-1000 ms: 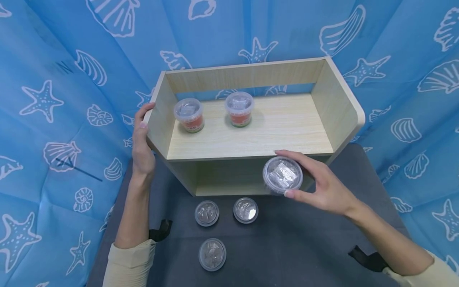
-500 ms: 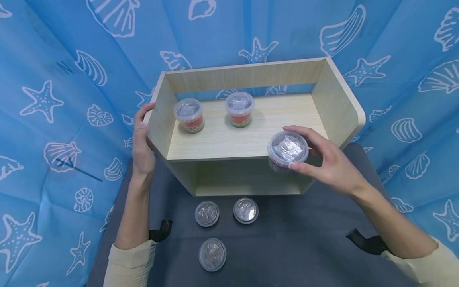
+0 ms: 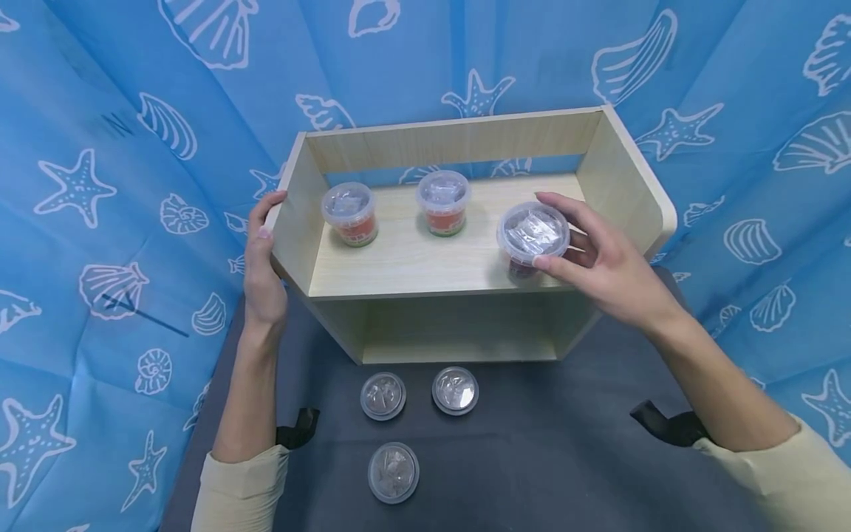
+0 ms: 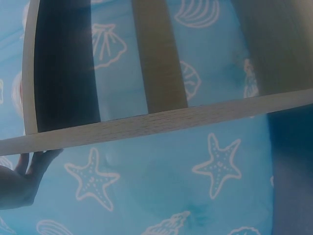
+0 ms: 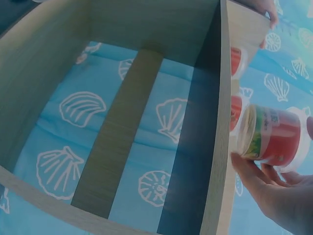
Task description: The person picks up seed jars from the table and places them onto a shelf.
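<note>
My right hand [image 3: 612,273] grips a clear plastic tub [image 3: 532,233] by its sides near the lid, over the right part of the wooden shelf's upper board [image 3: 412,273]. In the right wrist view this tub [image 5: 281,137] shows a red and green label; whether its base touches the board I cannot tell. Two similar tubs stand upright on the same board, a left tub [image 3: 350,214] and a middle tub [image 3: 444,203]. With its fingers over the edge, my left hand [image 3: 262,273] holds the shelf's left side panel [image 3: 299,214]; the left wrist view shows this hand [image 4: 22,183] against the panel.
On the dark grey table [image 3: 532,458] in front of the shelf are three more lidded tubs: a left one [image 3: 383,396], a right one [image 3: 455,390] and a nearer one [image 3: 394,473]. The shelf's lower compartment [image 3: 459,329] faces me. A blue seashell curtain [image 3: 399,66] hangs behind.
My right hand has lifted the tub from in front of the lower compartment, up and away from me, over the upper board. My left hand has stayed on the side panel.
</note>
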Available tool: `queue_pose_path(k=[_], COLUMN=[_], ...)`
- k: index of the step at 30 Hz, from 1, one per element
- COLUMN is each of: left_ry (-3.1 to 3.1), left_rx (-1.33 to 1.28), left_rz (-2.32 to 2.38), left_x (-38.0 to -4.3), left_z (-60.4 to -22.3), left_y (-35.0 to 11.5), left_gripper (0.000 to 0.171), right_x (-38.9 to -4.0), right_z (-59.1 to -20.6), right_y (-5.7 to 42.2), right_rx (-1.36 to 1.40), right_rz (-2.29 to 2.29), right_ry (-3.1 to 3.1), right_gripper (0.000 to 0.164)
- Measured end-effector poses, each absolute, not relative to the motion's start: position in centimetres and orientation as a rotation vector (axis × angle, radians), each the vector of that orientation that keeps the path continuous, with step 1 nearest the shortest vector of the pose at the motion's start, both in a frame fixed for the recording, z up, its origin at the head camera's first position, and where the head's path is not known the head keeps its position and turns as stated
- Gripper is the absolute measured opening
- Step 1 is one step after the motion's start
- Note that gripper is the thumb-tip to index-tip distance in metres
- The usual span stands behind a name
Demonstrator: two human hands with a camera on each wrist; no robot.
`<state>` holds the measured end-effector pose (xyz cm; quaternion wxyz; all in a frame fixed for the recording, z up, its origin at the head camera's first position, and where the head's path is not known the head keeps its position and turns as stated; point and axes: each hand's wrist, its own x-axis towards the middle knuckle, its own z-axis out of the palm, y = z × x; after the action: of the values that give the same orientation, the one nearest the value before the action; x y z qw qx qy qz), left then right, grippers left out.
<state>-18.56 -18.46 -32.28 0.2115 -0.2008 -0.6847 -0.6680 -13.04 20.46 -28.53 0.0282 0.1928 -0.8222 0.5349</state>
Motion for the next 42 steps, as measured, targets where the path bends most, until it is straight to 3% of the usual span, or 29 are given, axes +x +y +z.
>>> queue_pose_path(k=[11, 24, 42], left_ry=[-1.908, -1.906, -1.918], left_rx=[-0.558, -0.555, -0.517], left_rz=[-1.850, -1.842, -1.856], left_x=[-18.5, -18.5, -18.4], left_z=[-32.3, -32.4, -32.3], left_y=[-18.4, -18.3, -18.4], left_gripper=[0.049, 0.050, 0.049], right_x=[-15.4, -17.3, -18.4], right_z=[-28.9, -29.4, -30.2], right_y=[20.6, 20.6, 20.6], right_rx=[0.438, 0.209, 0.212], right_rz=[1.689, 1.672, 1.770], right_ry=[-2.463, -2.533, -2.491], right_gripper=[0.063, 0.067, 0.062])
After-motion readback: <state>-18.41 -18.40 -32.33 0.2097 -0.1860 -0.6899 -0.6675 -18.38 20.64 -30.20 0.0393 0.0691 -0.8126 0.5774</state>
